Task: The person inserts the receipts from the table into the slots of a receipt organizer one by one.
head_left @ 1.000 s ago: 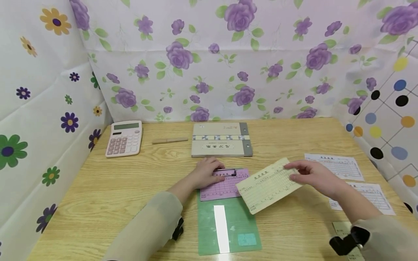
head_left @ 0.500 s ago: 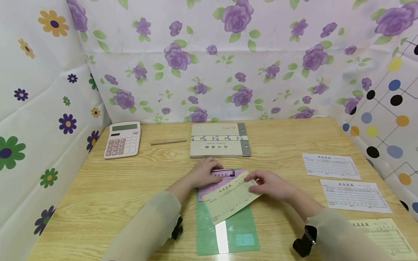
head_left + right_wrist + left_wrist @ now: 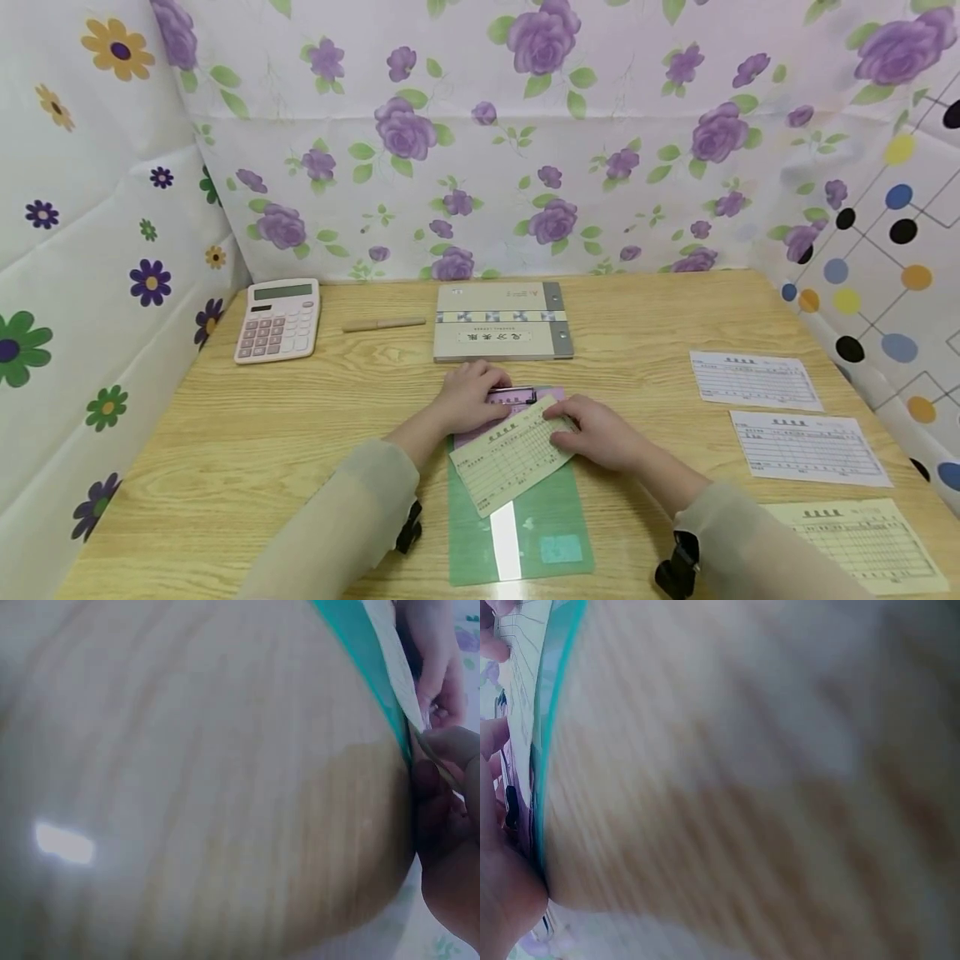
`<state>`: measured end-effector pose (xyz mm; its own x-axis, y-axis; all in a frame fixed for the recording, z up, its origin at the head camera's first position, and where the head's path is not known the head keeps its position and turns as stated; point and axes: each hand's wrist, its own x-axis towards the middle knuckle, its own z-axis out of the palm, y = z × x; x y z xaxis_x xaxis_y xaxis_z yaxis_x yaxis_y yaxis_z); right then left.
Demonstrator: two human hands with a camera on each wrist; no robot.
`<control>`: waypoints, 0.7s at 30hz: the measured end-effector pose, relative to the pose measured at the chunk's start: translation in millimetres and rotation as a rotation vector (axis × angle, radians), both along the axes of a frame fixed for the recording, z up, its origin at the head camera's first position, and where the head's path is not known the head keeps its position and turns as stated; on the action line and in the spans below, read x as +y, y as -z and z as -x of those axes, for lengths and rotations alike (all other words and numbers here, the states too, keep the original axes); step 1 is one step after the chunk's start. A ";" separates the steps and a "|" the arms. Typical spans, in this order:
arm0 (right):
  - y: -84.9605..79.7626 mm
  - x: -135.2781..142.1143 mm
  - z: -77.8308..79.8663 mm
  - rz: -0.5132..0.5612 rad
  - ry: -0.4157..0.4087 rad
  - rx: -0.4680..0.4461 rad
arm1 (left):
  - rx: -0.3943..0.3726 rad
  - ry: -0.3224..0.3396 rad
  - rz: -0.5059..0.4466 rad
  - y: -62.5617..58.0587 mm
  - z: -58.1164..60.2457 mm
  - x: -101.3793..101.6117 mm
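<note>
My right hand point(image 3: 600, 433) pinches a yellow slip point(image 3: 510, 454) askew over the green clipboard point(image 3: 525, 521), my left hand point(image 3: 468, 396) curls on its clip point(image 3: 513, 393), all on a wooden table point(image 3: 262, 433) walled by floral sheets point(image 3: 480, 133).

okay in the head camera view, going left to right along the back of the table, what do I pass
Pink calculator → wooden pen → beige booklet.
</note>
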<state>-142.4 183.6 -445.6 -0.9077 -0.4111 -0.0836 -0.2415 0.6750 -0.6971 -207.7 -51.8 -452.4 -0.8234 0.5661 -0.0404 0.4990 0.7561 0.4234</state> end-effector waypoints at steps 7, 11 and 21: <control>3.3 -6.4 -5.2 -0.059 0.069 0.086 | 0.007 -0.005 0.046 -2.1 0.3 1.6; 5.3 -8.7 -6.6 -0.073 0.101 0.116 | -0.017 -0.039 0.056 -6.0 -1.5 3.8; 8.9 -13.0 -9.6 -0.109 0.160 0.149 | -0.061 -0.086 -0.026 -1.6 -2.9 4.1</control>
